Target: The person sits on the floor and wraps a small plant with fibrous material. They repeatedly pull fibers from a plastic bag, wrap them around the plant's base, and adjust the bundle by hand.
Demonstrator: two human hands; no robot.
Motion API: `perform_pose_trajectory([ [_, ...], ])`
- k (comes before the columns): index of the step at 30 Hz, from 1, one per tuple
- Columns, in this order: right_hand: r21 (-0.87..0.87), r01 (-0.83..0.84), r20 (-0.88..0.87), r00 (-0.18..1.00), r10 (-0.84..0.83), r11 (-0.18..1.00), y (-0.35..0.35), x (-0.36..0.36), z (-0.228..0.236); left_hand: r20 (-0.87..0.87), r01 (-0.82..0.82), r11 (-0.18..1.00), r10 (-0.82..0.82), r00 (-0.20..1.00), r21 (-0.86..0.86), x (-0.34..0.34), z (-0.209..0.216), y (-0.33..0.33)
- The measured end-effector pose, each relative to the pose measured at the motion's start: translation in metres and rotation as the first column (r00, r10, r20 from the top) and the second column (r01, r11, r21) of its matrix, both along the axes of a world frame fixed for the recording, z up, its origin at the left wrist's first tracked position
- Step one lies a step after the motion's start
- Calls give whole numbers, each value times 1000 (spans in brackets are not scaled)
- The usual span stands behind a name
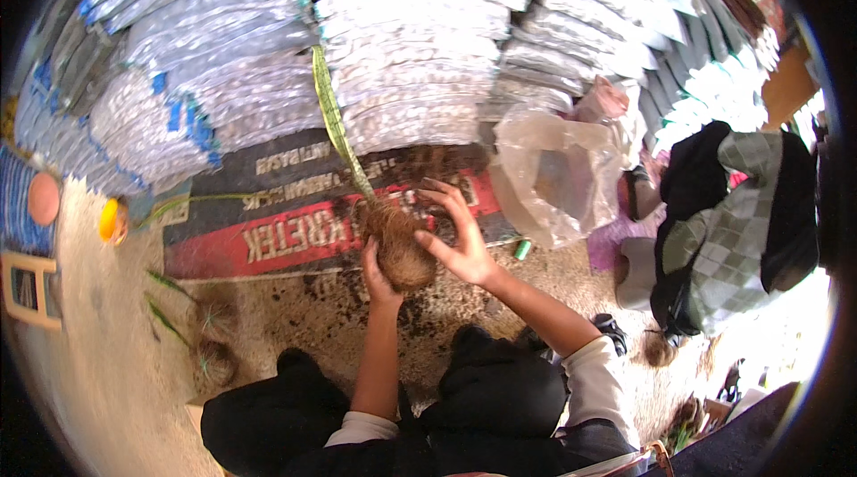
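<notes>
A snake plant [332, 116] with one long, yellow-edged leaf rises from a brown, fibrous root ball [406, 256]. My left hand [379, 273] cups the ball's left side and supports it from below. On the other side, my right hand [460, 240] has its fingers apart, with the thumb against the ball and the other fingers curved near its top. The ball is tilted, and its leaf leans up to the left. Beneath it lies a dark and red printed banner [312, 240] scattered with loose soil.
Stacks of plastic-wrapped bundles [411, 49] stand along the back. A clear plastic bag [558, 178] lies right of the banner, near a small green cylinder [522, 249]. Other small root-ball plants [214, 361] rest at left. Someone in a checked garment [741, 209] sits at right.
</notes>
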State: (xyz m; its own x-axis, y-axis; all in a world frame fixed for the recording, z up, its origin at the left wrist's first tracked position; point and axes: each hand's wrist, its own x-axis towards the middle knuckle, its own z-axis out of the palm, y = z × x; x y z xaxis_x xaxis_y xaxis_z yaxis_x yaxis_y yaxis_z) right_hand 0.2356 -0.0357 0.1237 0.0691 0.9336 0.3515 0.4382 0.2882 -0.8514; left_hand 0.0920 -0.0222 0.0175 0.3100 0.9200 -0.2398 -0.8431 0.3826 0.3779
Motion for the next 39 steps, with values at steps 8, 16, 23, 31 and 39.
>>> perform_pose_trajectory([
  [8, -161, 441, -42, 891, -453, 883, 12, 183, 28, -188, 79, 995, -89, 978, -56, 20, -10, -10],
  [16, -505, 602, 757, 653, -18, 619, 18, 300, -195, -185, 90, 994, -101, 978, -67, 26, -5, -8],
  [23, -423, 617, 495, 771, -402, 663, 7, 299, -307, -239, 67, 997, -75, 968, -41, 25, -2, -12],
  [31, -527, 449, 705, 705, 77, 721, 28, 247, -160, -355, -62, 994, 25, 935, -92, 9, -1, -11],
  [39, -628, 380, 598, 794, 108, 679, -19, 300, -178, -227, 13, 980, -58, 972, -198, 32, 11, -13],
])
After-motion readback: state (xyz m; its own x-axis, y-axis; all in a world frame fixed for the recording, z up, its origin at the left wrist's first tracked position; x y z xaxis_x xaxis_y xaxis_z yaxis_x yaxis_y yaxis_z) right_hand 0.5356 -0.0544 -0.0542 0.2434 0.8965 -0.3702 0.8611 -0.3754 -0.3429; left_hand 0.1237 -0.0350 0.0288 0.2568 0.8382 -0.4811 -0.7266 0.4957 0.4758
